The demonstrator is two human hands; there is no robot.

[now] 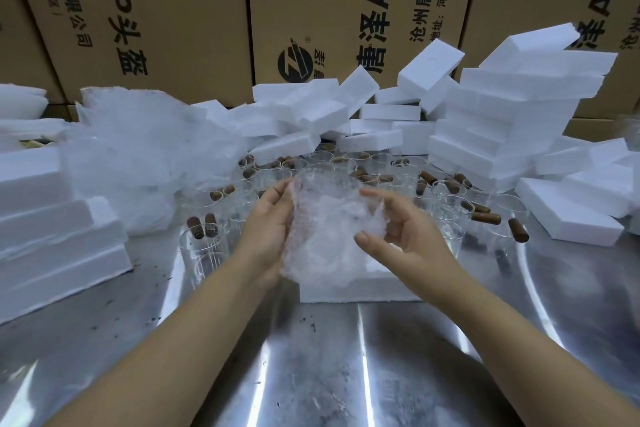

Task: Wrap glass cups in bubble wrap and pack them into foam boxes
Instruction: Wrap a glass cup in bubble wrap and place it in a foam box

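Observation:
A glass cup bundled in clear bubble wrap [325, 225] is held upright between both hands above a white foam box [360, 284] on the steel table. My left hand [268, 229] holds the bundle's left side, fingers lying along the wrap. My right hand [403, 236] is at its right side, index finger and thumb touching the wrap with the other fingers loosely curled. The cup itself is blurred inside the wrap. Several bare glass cups [204, 246] stand behind and beside the bundle.
A heap of bubble wrap sheets [145, 149] lies at the left. Foam boxes are stacked at the left [52, 236], at the back and at the right [509, 121]. Brown corks [485, 217] are scattered among the cups. Cardboard cartons [166, 10] wall the back.

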